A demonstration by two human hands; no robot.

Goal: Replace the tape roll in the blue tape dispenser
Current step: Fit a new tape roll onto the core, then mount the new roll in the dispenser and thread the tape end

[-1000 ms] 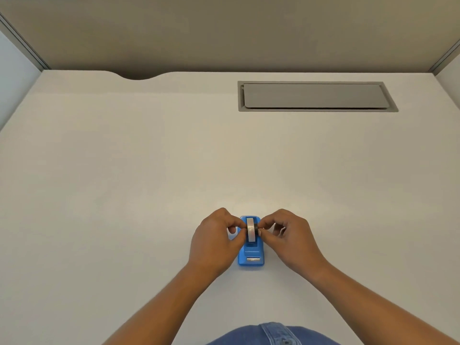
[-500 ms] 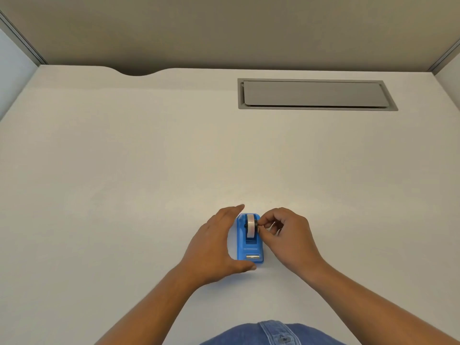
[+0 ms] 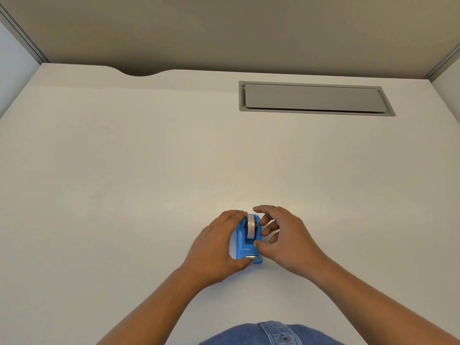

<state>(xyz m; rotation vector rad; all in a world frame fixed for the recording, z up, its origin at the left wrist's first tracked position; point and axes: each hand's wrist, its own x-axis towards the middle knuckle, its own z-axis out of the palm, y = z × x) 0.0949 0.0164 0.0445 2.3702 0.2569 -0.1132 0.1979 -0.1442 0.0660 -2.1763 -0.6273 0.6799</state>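
Note:
A small blue tape dispenser (image 3: 242,246) stands on the white desk (image 3: 124,183) close to me, its cutter end toward me. A roll of clear tape (image 3: 252,227) sits upright in its cradle. My left hand (image 3: 216,247) wraps the dispenser's left side, fingers over the far end and thumb at the cutter end. My right hand (image 3: 286,239) hovers at the right side with fingers spread, its thumb tip touching the dispenser's right wall; it holds nothing.
A grey cable-port flap (image 3: 312,98) is set into the desk at the back right. A curved notch (image 3: 139,72) cuts the desk's back edge. Partition walls close off the back and both sides. Blue denim (image 3: 271,334) shows at the bottom edge.
My right hand has let go of the roll's hub and spread its fingers. My left hand went from pinching the roll to wrapping around the dispenser's left side.

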